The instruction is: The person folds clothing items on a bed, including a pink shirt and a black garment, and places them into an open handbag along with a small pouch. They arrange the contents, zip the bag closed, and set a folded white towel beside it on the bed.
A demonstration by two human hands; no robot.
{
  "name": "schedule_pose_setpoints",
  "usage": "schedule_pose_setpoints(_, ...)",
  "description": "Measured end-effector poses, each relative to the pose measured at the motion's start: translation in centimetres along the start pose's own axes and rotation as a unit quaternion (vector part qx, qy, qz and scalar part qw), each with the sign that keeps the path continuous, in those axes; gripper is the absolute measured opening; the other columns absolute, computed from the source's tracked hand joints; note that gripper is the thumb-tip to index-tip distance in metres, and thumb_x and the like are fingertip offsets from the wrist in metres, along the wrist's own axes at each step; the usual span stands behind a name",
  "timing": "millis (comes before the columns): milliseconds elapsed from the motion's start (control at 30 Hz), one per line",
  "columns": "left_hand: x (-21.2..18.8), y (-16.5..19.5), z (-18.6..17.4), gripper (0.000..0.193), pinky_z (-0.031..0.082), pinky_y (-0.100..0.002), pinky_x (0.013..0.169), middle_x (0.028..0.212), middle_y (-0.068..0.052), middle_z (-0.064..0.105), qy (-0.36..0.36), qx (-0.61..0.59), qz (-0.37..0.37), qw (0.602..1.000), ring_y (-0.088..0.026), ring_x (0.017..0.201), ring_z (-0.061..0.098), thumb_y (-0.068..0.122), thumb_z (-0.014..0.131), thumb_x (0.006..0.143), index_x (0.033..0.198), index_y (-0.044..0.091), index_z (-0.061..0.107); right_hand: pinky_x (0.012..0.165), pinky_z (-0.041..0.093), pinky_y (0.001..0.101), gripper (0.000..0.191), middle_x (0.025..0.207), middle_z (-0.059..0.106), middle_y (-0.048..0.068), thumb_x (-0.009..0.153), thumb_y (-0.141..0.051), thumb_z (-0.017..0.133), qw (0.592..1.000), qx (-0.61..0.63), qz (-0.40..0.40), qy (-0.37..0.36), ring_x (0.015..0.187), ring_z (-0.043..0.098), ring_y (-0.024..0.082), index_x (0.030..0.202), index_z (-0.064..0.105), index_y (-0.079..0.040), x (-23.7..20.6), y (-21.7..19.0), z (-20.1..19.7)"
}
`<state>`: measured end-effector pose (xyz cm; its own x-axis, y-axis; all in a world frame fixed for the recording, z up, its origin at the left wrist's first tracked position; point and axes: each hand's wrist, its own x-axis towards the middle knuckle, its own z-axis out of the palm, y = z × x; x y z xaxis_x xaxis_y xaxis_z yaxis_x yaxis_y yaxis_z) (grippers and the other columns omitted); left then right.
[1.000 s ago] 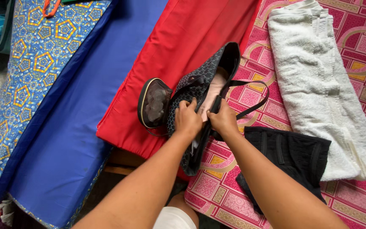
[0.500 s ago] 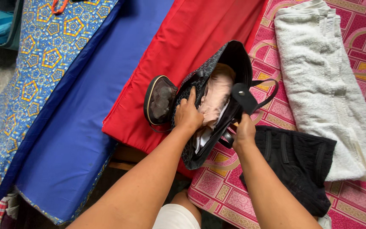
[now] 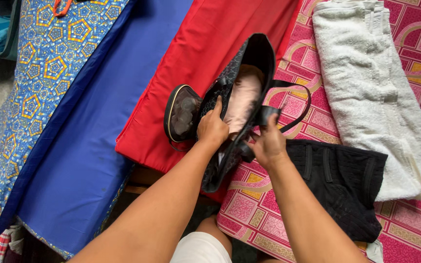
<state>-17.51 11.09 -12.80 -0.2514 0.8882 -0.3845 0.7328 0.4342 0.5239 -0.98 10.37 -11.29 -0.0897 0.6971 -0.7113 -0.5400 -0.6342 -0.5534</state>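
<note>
Mid-frame, a black patterned bag (image 3: pixel 235 112) lying on the red mattress (image 3: pixel 210 53) is held open, its near rim pinched by the left hand (image 3: pixel 213 127) and its strap clamped in the right hand (image 3: pixel 269 144), a pink cloth (image 3: pixel 242 97) tucked inside.

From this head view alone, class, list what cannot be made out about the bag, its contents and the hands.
1. Inside of the black patterned bag: only a pale pink cloth shows; the walls hide anything beneath.
2. Left hand: fingertips hidden behind the bag's rim.
3. Right hand: fingers curl over the black strap, hiding the grip.
4. Small dark pouch: contents blurred behind its clear face.
5. White towel: cut off by the top edge.
</note>
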Motion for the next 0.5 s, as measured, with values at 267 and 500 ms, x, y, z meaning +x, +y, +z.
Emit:
schedule_pose_setpoints(267, -1.6, -2.7, 4.3, 0.092, 0.048, -0.05, 0.098, 0.121, -0.019, 0.064, -0.014, -0.039, 0.084, 0.996, -0.042, 0.113, 0.061, 0.008, 0.059, 0.085, 0.165, 0.029, 0.018, 0.095, 0.044, 0.0489, 0.051, 0.126, 0.062, 0.003, 0.098, -0.057, 0.049, 0.978, -0.203, 0.038, 0.021, 0.11, 0.055, 0.022, 0.129, 0.061, -0.018, 1.2, 2.4, 1.9)
schedule_pose_setpoints(500, -0.5, -0.6, 2.0, 0.071, 0.047, -0.052, 0.098, 0.123, -0.022, 0.061, 0.028, -0.07, 0.016, 0.997, -0.045, 0.115, 0.058, 0.031, 0.072, 0.083, 0.147, 0.021, 0.043, 0.082, 0.053, 0.0411, 0.041, 0.117, 0.062, -0.001, 0.093, -0.035, 0.057, 0.947, -0.316, 0.05, 0.02, 0.102, 0.059, 0.022, 0.131, 0.064, -0.02, 1.8, -2.4, -1.4)
